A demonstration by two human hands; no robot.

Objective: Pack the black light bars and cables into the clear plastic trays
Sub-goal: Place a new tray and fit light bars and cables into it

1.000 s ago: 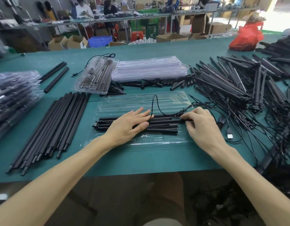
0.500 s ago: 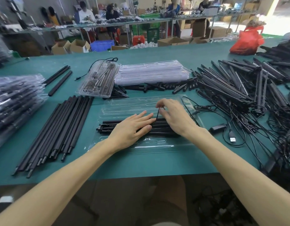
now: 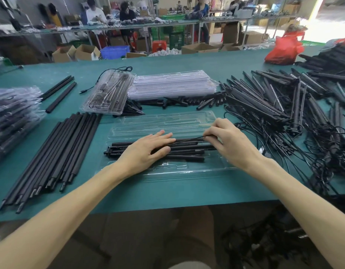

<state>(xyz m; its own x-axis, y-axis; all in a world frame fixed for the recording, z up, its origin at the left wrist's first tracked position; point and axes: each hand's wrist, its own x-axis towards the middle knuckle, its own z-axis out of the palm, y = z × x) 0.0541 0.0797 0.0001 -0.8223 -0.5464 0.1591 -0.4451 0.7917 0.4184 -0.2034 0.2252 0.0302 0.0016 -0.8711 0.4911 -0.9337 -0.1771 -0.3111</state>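
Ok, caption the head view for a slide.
Left hand presses black bars in a clear tray while right hand pinches a thin cable.

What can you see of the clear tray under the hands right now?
The clear tray lies flat on the green table, long side across. It is thin, glossy moulded plastic with shallow channels. Several black light bars lie lengthwise in it. The left hand rests flat on them; the right hand pinches a thin black cable over their right end. A matching empty clear half lies just behind, possibly its lid.
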